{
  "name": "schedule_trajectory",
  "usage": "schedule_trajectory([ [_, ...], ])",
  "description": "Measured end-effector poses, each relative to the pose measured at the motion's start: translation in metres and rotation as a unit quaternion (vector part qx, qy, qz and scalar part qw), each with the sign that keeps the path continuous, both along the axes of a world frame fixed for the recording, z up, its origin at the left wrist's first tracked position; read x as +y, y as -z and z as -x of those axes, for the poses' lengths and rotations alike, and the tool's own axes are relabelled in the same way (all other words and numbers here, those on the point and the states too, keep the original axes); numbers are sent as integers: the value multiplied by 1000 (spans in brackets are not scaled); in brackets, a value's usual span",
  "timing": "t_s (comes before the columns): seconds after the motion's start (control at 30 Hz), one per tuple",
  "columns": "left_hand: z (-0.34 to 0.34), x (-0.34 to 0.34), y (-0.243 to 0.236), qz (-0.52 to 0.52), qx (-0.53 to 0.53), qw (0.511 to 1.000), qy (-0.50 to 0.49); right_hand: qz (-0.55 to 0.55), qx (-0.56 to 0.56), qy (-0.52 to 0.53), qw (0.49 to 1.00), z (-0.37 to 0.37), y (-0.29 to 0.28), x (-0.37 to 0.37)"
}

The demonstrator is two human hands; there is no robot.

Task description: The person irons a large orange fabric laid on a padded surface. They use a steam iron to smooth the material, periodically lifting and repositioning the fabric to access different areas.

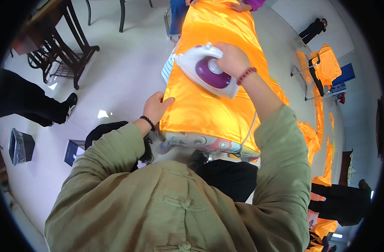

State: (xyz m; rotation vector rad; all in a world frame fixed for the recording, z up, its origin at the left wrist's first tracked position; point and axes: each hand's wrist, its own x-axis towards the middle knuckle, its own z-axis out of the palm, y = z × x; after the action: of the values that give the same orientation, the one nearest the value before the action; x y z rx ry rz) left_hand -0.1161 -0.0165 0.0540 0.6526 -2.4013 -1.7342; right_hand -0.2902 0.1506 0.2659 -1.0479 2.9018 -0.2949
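My right hand grips the handle of a white and purple iron, which rests tilted diagonally on a shiny orange cloth. My left hand holds the cloth's left edge near its lower corner, thumb on top and fingers partly hidden. Beneath the cloth lies a padded board with a cartoon-patterned cover, showing at the near end. A pale cord hangs from the iron down the right side. Striped blue and white fabric sticks out at the left.
Another person's hand rests at the cloth's far end. A person's legs, a bin and a wooden treadle table are at left. A chair draped in orange cloth, another person and heaped orange fabric stand or lie at right.
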Motion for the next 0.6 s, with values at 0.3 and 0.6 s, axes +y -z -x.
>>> schedule_trajectory([
  [0.3,-7,-26,26,-156,-13,988,11,-51,-47,11,998,48,27,-4],
  [0.6,-24,-25,21,-91,-24,995,45,-63,-11,142,988,70,26,139],
])
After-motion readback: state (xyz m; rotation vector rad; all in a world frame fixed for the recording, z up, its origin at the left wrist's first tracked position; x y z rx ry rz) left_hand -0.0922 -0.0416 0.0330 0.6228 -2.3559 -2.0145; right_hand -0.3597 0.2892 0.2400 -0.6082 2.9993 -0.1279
